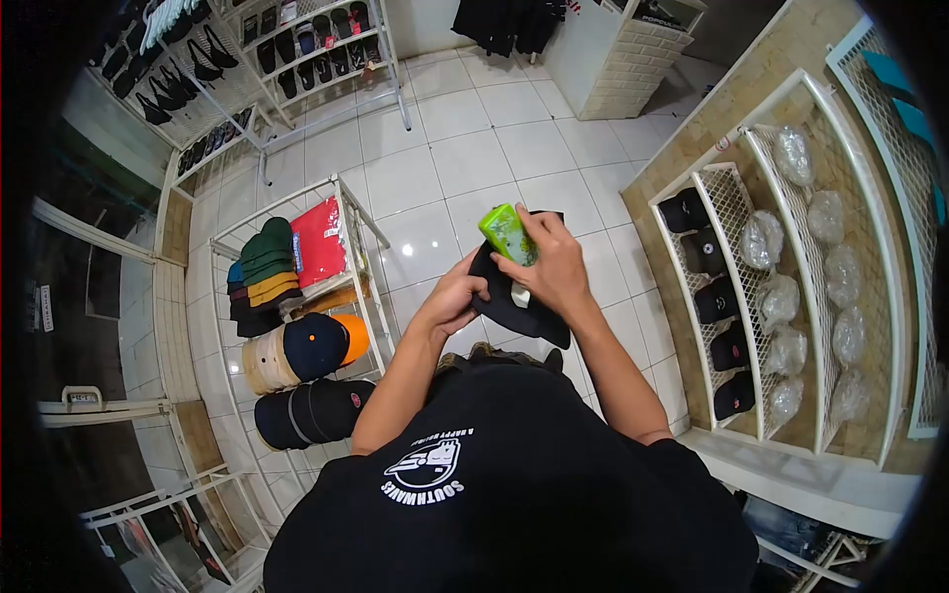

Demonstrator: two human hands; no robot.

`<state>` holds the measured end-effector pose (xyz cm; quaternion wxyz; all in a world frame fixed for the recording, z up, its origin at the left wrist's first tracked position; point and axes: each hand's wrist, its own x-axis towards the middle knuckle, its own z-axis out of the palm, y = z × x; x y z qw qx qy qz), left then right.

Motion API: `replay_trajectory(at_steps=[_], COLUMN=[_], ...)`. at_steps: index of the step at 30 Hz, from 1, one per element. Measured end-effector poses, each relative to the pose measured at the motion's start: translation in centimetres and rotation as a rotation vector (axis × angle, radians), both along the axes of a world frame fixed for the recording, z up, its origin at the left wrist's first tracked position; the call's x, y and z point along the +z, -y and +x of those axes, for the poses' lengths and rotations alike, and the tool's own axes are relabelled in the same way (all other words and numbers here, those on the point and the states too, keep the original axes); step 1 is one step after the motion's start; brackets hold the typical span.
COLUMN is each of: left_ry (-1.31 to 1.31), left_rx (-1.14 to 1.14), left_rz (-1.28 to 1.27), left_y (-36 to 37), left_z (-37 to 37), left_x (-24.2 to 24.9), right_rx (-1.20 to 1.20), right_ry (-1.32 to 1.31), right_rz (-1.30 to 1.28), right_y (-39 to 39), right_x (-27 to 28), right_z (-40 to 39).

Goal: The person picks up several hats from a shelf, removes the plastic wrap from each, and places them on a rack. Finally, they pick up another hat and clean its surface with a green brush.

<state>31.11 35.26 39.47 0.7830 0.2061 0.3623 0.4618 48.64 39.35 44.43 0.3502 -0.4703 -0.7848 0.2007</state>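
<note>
A black cap is held in front of my chest over the white tiled floor. My left hand grips its left side from below. My right hand lies on top of the cap and holds a green tool, which looks like a lint roller, against the fabric. A white part of the tool shows under my right palm. My black T-shirt with a white print fills the lower middle of the view.
A white wire rack on the left carries stacked caps and a red folded item. On the right a slanted display shelf holds black caps and bagged items. Sandal racks stand at the back.
</note>
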Motion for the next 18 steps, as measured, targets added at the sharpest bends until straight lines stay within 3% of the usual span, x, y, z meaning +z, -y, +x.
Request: replay_trajectory(at_steps=[2, 4, 6, 8, 11, 16, 18], left_ry=[-0.115, -0.066, -0.139, -0.123, -0.095, -0.227, -0.153], left_rx=[-0.053, -0.040, 0.033, 0.005, -0.076, -0.004, -0.062], left_rz=[0.023, 0.063, 0.071, 0.083, 0.139, 0.183, 0.217], left_y=[0.3, 0.1, 0.3, 0.6, 0.8, 0.7, 0.9], left_z=[0.2, 0.6, 0.6, 0.4, 0.4, 0.8, 0.6], left_x=[0.5, 0.7, 0.6, 0.8, 1.5, 1.0, 1.4], right_rx=[-0.043, -0.145, 0.075, 0.120, -0.152, -0.005, -0.209], right_ry=[0.079, 0.019, -0.024, -0.044, 0.054, -0.158, 0.035], right_rz=[0.079, 0.145, 0.024, -0.083, 0.102, -0.149, -0.039], right_y=[-0.2, -0.6, 0.1, -0.6, -1.4, -0.5, -1.8], right_x=[-0.8, -1.2, -1.9, -2.5, -1.6, -2.7, -2.1], right_z=[-0.5, -0.7, -1.2, -0.4, -0.1, -0.9, 0.0])
